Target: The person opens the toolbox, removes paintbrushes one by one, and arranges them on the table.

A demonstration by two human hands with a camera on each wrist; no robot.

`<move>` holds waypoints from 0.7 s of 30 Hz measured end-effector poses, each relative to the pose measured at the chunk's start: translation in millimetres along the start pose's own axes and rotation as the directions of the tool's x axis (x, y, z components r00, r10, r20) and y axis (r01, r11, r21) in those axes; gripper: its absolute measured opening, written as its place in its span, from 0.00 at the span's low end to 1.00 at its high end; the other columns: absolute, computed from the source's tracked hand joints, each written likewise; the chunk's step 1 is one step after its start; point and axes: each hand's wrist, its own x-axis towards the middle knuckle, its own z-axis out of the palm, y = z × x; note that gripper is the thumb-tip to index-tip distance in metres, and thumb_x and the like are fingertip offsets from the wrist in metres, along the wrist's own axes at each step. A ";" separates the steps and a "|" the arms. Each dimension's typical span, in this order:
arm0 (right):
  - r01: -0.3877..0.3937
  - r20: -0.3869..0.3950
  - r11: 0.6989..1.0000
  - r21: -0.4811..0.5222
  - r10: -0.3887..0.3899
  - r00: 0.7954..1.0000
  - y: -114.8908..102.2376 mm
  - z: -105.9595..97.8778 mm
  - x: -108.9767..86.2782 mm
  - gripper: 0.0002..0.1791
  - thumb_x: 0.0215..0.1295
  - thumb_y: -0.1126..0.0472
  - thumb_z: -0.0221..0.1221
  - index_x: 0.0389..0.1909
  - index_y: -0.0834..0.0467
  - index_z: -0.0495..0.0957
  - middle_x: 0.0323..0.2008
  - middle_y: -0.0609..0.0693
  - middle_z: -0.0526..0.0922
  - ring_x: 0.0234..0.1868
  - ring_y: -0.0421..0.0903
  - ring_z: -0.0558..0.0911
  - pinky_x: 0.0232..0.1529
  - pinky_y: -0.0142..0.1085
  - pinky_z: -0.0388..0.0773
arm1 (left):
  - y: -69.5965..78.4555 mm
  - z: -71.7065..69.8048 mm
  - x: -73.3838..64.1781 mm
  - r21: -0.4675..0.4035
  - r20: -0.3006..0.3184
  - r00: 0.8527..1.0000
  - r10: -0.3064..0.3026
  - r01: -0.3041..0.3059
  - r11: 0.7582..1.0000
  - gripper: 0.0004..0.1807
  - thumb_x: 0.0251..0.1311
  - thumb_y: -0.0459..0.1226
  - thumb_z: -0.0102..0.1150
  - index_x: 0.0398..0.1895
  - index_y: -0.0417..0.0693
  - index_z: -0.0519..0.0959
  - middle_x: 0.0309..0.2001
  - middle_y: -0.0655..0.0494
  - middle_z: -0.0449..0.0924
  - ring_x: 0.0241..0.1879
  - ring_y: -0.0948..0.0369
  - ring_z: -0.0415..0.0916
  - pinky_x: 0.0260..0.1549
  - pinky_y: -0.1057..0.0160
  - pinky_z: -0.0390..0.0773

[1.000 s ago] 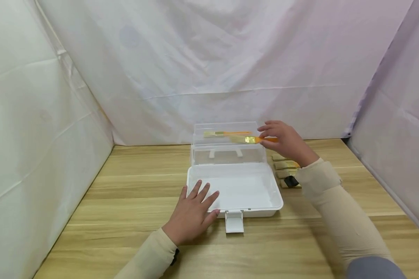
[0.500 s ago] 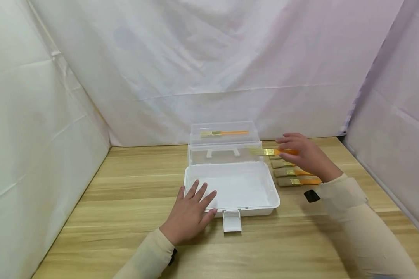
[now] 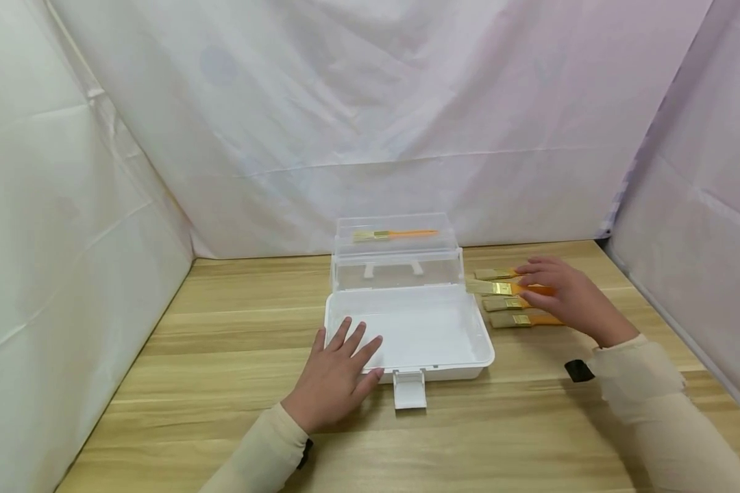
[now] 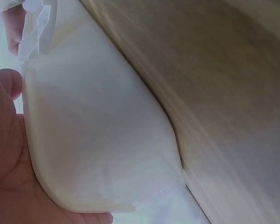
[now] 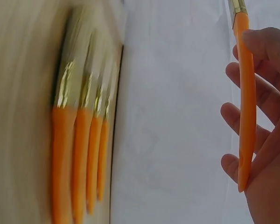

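My right hand (image 3: 567, 294) pinches a paintbrush (image 5: 246, 93) by its orange handle between thumb and fingers, bristles to the left. It hovers over a row of similar paintbrushes (image 3: 518, 320) lying on the table, handles to the right. A white plastic box (image 3: 432, 368) stands left of them, its clear lid (image 3: 395, 275) tipped back. One more paintbrush (image 3: 401, 235) shows at the upper part of the lid. With fingers spread, my left hand (image 3: 336, 376) rests on the box's front left corner; the left wrist view has palm and thumb along the rim.
A white latch (image 3: 410, 390) hangs from the box's front edge. The wood-grain table (image 3: 234, 342) is closed in by white cloth (image 3: 345, 103) at the back and both sides. A black strap piece (image 3: 579, 370) hangs by the right cuff.
My right hand has carried the paintbrush from in front of the raised lid rightward and down to the row of paintbrushes. My left hand has stayed on the box corner.
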 end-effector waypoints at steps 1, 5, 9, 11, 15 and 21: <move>-0.013 0.004 1.000 -0.007 0.013 1.000 3.0 -0.9 -4.6 0.07 0.58 0.66 0.69 0.38 0.57 0.87 0.53 0.56 0.82 0.62 0.62 0.72 0.53 0.61 0.69 | 0.0 0.2 0.1 -0.003 0.000 1.000 0.000 0.000 1.000 0.30 0.75 0.59 0.35 0.72 0.57 0.70 0.72 0.45 0.63 0.75 0.46 0.50 0.63 0.30 0.53; -0.049 0.022 0.999 -0.010 0.050 0.999 14.8 -2.8 -22.9 0.07 0.59 0.65 0.69 0.38 0.59 0.87 0.53 0.57 0.82 0.62 0.65 0.71 0.52 0.62 0.69 | 0.1 0.2 -0.3 -0.008 -0.002 1.000 0.002 -0.002 1.000 0.30 0.76 0.58 0.35 0.71 0.57 0.70 0.72 0.45 0.64 0.75 0.46 0.50 0.63 0.30 0.53; -0.052 0.035 0.999 -0.006 0.052 0.998 22.3 -2.3 -37.0 0.06 0.59 0.65 0.69 0.37 0.58 0.87 0.53 0.56 0.82 0.61 0.65 0.71 0.55 0.57 0.69 | -0.2 -0.6 -0.6 -0.010 -0.001 1.000 -0.003 0.003 1.000 0.30 0.76 0.59 0.35 0.72 0.57 0.70 0.72 0.46 0.63 0.75 0.46 0.50 0.63 0.30 0.52; -0.049 0.036 0.999 -0.009 0.049 0.998 25.1 -1.6 -42.2 0.06 0.59 0.65 0.70 0.37 0.57 0.87 0.53 0.55 0.83 0.61 0.64 0.72 0.60 0.46 0.68 | -0.3 -1.0 -0.3 -0.011 -0.004 1.000 -0.004 0.004 1.000 0.30 0.76 0.58 0.35 0.71 0.57 0.70 0.72 0.46 0.64 0.75 0.46 0.50 0.63 0.30 0.52; -0.049 0.058 0.999 -0.012 0.049 0.997 29.7 2.1 -49.2 0.06 0.57 0.65 0.70 0.37 0.55 0.88 0.52 0.54 0.83 0.60 0.63 0.73 0.61 0.35 0.65 | -0.7 -1.0 0.0 -0.010 -0.007 1.000 0.000 0.000 1.000 0.30 0.75 0.58 0.36 0.71 0.57 0.70 0.72 0.45 0.64 0.75 0.46 0.50 0.63 0.30 0.53; -0.056 0.114 0.998 0.014 0.054 0.992 35.7 11.0 -54.1 0.07 0.57 0.66 0.70 0.36 0.53 0.88 0.50 0.56 0.84 0.61 0.67 0.72 0.61 0.53 0.67 | -0.6 -0.7 0.6 -0.007 -0.010 1.000 0.003 -0.004 1.000 0.30 0.75 0.58 0.37 0.71 0.56 0.71 0.71 0.45 0.64 0.75 0.45 0.51 0.62 0.30 0.53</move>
